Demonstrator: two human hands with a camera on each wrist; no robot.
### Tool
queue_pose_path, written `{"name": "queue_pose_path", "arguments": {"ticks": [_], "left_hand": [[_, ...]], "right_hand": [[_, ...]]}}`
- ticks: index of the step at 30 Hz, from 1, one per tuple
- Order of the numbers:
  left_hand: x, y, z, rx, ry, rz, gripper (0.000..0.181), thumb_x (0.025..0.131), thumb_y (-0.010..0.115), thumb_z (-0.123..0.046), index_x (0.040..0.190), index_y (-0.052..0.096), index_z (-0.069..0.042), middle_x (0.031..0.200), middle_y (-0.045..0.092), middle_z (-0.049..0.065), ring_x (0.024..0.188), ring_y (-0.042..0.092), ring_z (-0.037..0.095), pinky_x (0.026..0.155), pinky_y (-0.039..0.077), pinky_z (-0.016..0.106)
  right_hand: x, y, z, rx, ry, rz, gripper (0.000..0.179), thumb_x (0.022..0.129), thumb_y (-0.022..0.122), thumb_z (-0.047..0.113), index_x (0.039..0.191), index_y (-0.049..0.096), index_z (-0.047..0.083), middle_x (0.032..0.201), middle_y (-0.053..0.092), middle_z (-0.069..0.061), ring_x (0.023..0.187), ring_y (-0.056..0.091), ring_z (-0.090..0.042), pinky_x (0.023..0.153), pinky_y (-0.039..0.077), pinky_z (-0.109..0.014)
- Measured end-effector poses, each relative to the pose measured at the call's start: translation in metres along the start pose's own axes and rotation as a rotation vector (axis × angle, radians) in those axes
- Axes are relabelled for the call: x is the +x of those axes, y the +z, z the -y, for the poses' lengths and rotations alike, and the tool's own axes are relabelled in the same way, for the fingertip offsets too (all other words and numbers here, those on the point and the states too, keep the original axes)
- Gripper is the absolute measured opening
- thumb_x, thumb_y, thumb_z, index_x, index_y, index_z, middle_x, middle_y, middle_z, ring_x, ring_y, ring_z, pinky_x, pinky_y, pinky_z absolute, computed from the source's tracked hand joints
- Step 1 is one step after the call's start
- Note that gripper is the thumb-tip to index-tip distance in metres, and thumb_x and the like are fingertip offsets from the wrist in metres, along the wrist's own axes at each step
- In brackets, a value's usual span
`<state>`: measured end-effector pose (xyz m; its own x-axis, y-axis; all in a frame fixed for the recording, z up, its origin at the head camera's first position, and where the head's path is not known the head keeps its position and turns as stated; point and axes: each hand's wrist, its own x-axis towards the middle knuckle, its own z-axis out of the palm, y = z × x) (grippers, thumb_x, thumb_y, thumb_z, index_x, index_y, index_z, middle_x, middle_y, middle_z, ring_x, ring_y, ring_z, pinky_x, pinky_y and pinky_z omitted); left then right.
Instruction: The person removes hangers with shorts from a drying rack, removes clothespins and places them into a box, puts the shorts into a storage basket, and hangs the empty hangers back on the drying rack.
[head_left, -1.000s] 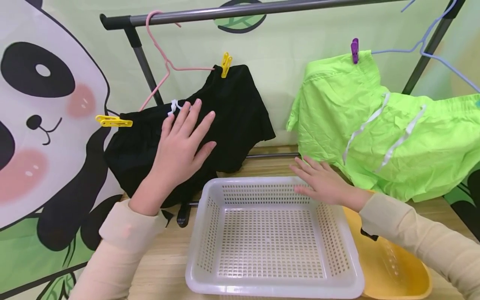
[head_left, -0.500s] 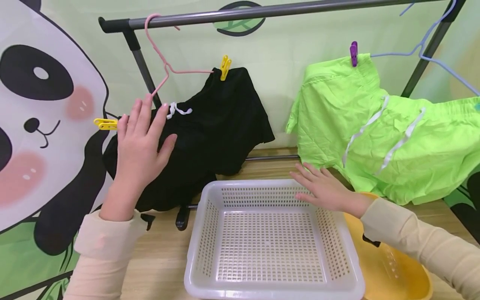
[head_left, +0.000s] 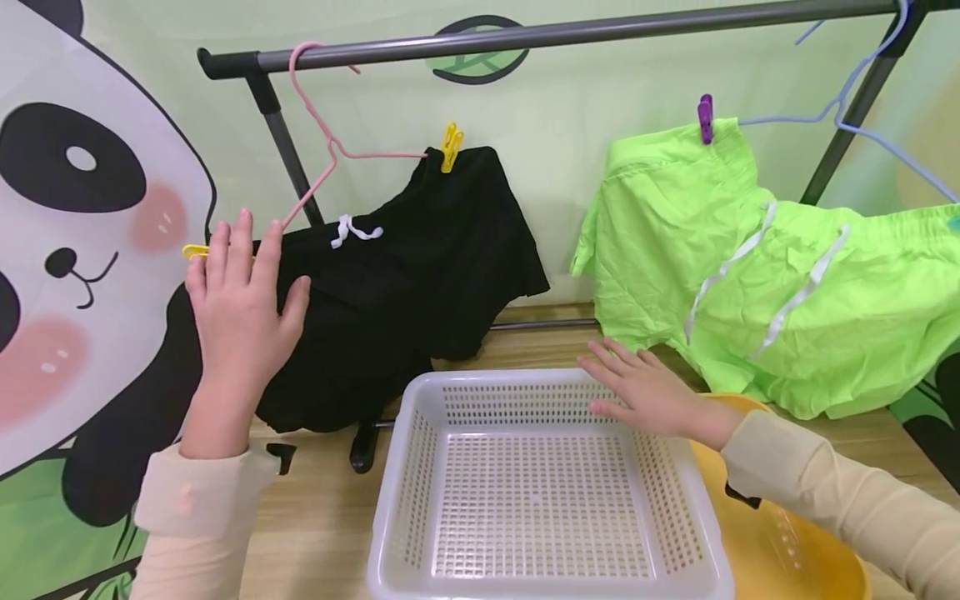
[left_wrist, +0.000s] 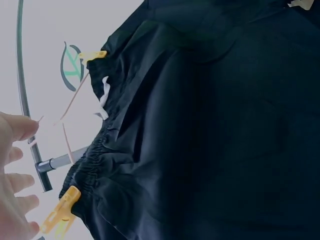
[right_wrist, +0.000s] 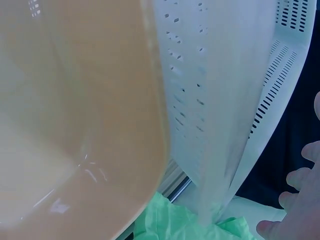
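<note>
My left hand (head_left: 243, 321), fingers straight, is raised in front of the left end of the black shorts (head_left: 390, 275). In the head view it overlaps a yellow clothespin (head_left: 197, 251) on their waistband; the left wrist view shows that yellow clothespin (left_wrist: 62, 212) close to the fingers. Another yellow clothespin (head_left: 452, 147) grips the shorts' other end on a pink hanger (head_left: 330, 150). My right hand (head_left: 652, 392) has relaxed, spread fingers over the back right rim of the white basket (head_left: 547, 398). Bright green shorts (head_left: 795, 275) hang just behind it, with a purple clothespin (head_left: 706, 118).
A dark metal rail (head_left: 570, 33) runs across the top, and a blue hanger (head_left: 840, 104) hangs at its right end. The yellow basin (head_left: 787, 542) sits right of the basket, partly under my right forearm. A panda backdrop (head_left: 90, 233) fills the left side.
My left hand has moved left across the black shorts, from near the white drawstring to the left clothespin. The right hand stays in about the same place over the basket.
</note>
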<state>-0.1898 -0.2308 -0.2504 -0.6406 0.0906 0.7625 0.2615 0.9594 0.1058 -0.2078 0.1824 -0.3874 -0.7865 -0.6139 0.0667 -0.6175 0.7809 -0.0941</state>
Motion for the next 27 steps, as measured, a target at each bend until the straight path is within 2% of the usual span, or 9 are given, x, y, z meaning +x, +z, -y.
{"name": "queue_pose_path", "arguments": {"ticks": [5, 11, 16, 20, 23, 27], "left_hand": [[-0.005, 0.005, 0.007, -0.013, -0.035, -0.096, 0.050, 0.084, 0.053, -0.018, 0.131, 0.040, -0.010, 0.142, 0.029, 0.013, 0.133, 0.020, 0.031, 0.104, 0.010, 0.054], [-0.013, 0.009, 0.018, -0.044, -0.088, -0.135, 0.054, 0.083, 0.053, -0.017, 0.132, 0.035, -0.004, 0.143, 0.026, 0.014, 0.133, 0.019, 0.031, 0.104, 0.010, 0.052], [-0.019, 0.009, 0.025, -0.068, -0.134, -0.158, 0.061, 0.084, 0.052, -0.016, 0.136, 0.024, -0.002, 0.146, 0.020, 0.013, 0.134, 0.018, 0.028, 0.106, 0.011, 0.048], [-0.025, 0.011, 0.029, -0.099, -0.192, -0.163, 0.068, 0.083, 0.053, -0.014, 0.138, 0.015, 0.000, 0.146, 0.018, 0.012, 0.134, 0.020, 0.027, 0.107, 0.013, 0.046], [-0.029, 0.012, 0.032, -0.095, -0.228, -0.142, 0.072, 0.083, 0.054, -0.014, 0.139, 0.011, -0.001, 0.147, 0.018, 0.011, 0.133, 0.022, 0.027, 0.107, 0.015, 0.045], [-0.035, 0.014, 0.036, -0.073, -0.235, -0.112, 0.072, 0.083, 0.053, -0.014, 0.139, 0.009, -0.002, 0.147, 0.018, 0.012, 0.132, 0.023, 0.028, 0.107, 0.018, 0.046]], "right_hand": [[-0.002, 0.001, 0.000, 0.006, 0.002, 0.001, 0.062, 0.089, 0.042, 0.047, 0.139, 0.027, 0.014, 0.147, 0.016, -0.011, 0.135, 0.013, -0.032, 0.101, 0.018, -0.057], [-0.002, 0.002, -0.002, -0.004, 0.003, -0.005, 0.063, 0.088, 0.041, 0.048, 0.139, 0.027, 0.014, 0.147, 0.016, -0.012, 0.134, 0.015, -0.032, 0.101, 0.020, -0.056], [-0.002, 0.003, -0.004, 0.004, 0.009, 0.003, 0.063, 0.089, 0.041, 0.048, 0.139, 0.026, 0.014, 0.147, 0.015, -0.012, 0.134, 0.013, -0.032, 0.101, 0.019, -0.055], [-0.003, 0.004, -0.005, 0.006, 0.011, 0.008, 0.063, 0.089, 0.041, 0.048, 0.139, 0.026, 0.013, 0.147, 0.014, -0.013, 0.134, 0.013, -0.033, 0.101, 0.018, -0.055], [-0.003, 0.004, -0.006, 0.012, 0.016, 0.005, 0.063, 0.089, 0.041, 0.048, 0.139, 0.026, 0.013, 0.147, 0.014, -0.013, 0.134, 0.013, -0.034, 0.101, 0.018, -0.056], [-0.004, 0.004, -0.007, 0.023, 0.024, -0.004, 0.063, 0.089, 0.041, 0.048, 0.139, 0.027, 0.014, 0.147, 0.015, -0.012, 0.134, 0.014, -0.034, 0.101, 0.017, -0.056]]}}
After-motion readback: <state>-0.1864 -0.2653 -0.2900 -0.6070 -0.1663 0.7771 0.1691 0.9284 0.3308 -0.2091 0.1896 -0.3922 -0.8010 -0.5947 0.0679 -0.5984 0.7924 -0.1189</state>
